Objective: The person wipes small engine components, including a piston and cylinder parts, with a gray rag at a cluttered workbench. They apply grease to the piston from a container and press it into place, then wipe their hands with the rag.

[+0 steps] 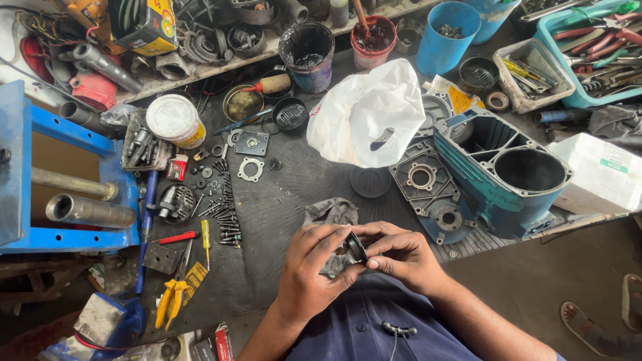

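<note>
Both hands meet just above the near edge of a dark workbench [294, 180]. My left hand [314, 267] and my right hand [401, 254] together grip a small round black part [356, 247], like a ring or seal, held edge-on between the fingers. A grey rag [331, 212] lies under and behind the hands; my left hand's fingers touch it. A blue-green machine housing [508, 174] with round bores stands to the right of the hands.
A white plastic bag [368, 113] lies behind the hands. Rows of bolts and screws [224, 200], gaskets, a screwdriver [206, 242] and yellow pliers [170, 297] sit to the left. A blue vise frame [40, 134] stands far left. Tubs, cans and tool trays crowd the back.
</note>
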